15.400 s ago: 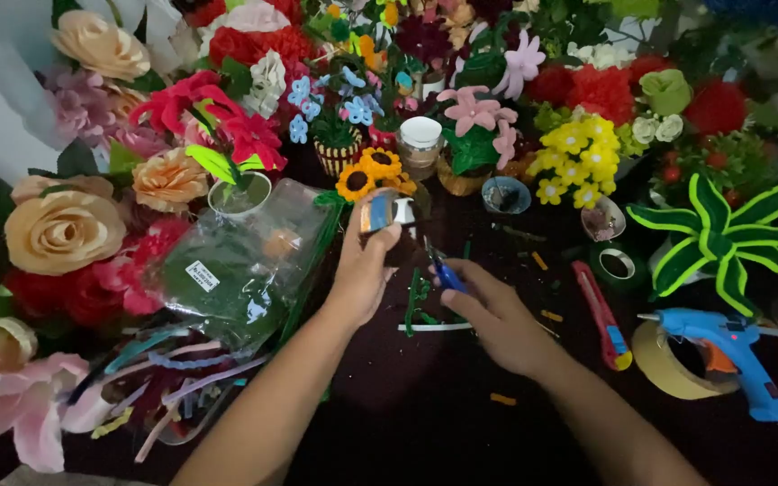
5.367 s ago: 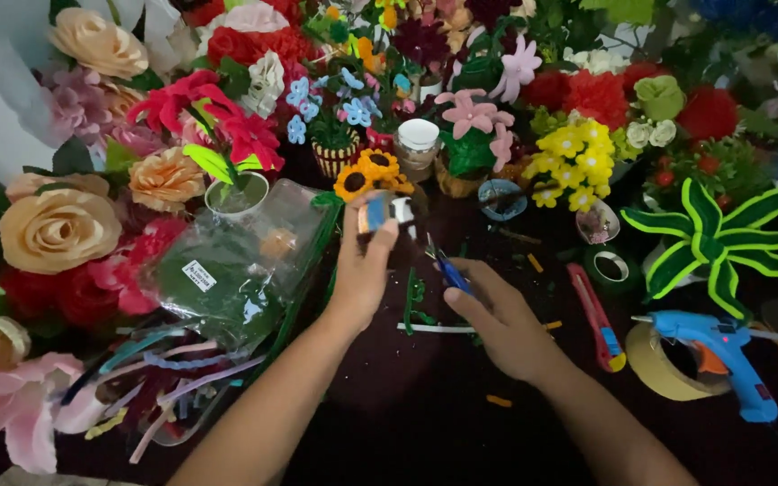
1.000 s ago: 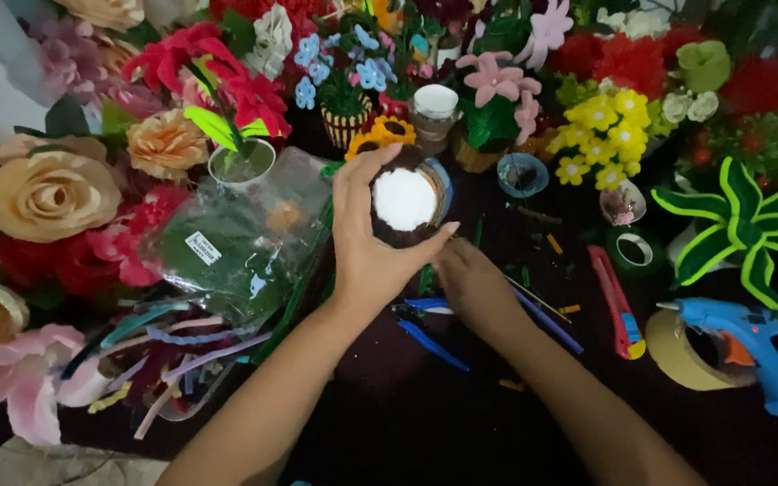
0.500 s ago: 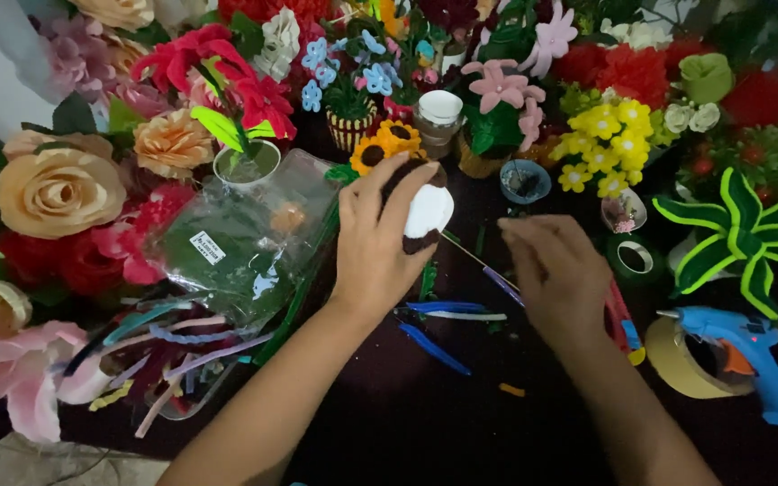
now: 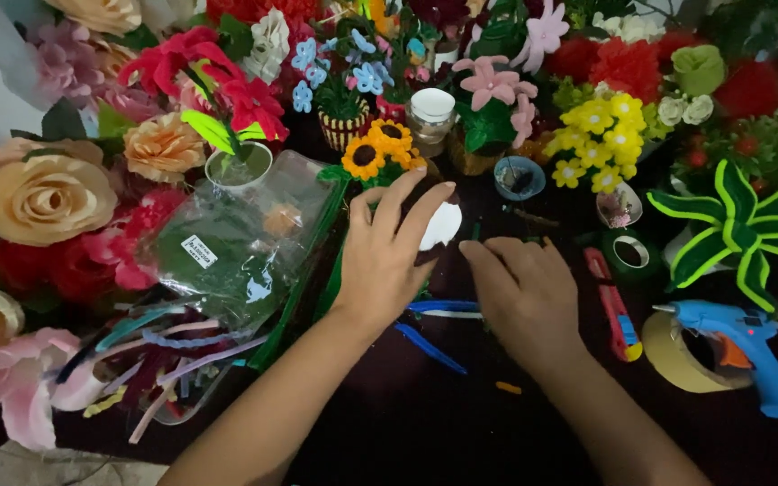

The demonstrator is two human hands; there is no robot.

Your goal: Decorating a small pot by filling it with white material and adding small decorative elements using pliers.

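- Near the counter's point(image 5: 389, 423) middle, the small dark pot point(image 5: 438, 225) with white filling sits tilted in the left hand point(image 5: 389, 256), its grip pinching the pot; a loose hold could tip it.
- Just beside, the right hand point(image 5: 520, 288) rests fingers spread, holding nothing.
- Blue pipe cleaners point(image 5: 434, 310) below could be swept aside.
- Behind, the small sunflowers point(image 5: 380, 153) stand close enough to be knocked.

The right hand point(image 5: 520, 292) no longer hovers at right of centre; it rests flat on the table, lower and nearer the left hand point(image 5: 389, 256). The small pot point(image 5: 438, 225) sits tilted sideways.
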